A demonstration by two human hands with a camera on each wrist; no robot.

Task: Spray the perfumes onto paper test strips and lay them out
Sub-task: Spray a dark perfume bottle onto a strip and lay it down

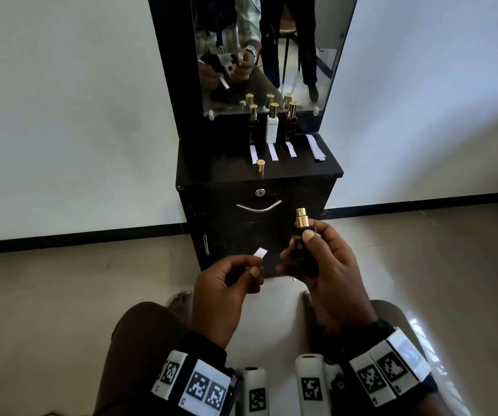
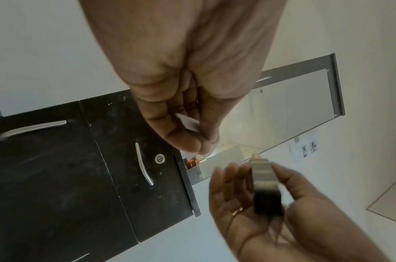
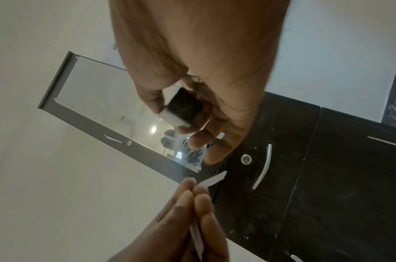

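Observation:
My right hand [image 1: 316,259] grips a dark perfume bottle [image 1: 301,250] with a bare gold spray head [image 1: 301,217], held upright in front of the cabinet. In the right wrist view the bottle [image 3: 181,108] sits between thumb and fingers. My left hand [image 1: 235,274] pinches a white paper test strip [image 1: 260,253] just left of the bottle; the strip [image 3: 215,179] points toward it. On the black cabinet top [image 1: 316,169] stand three capped bottles [image 1: 272,124], each with a strip [image 1: 272,151] laid before it. A loose gold cap [image 1: 260,167] stands near the front edge.
A small stack of spare strips [image 1: 316,147] lies at the cabinet top's right. A mirror [image 1: 271,49] rises behind the bottles. The drawer with a metal handle [image 1: 258,207] and lock faces me. My knees and bare feet are below on the tiled floor.

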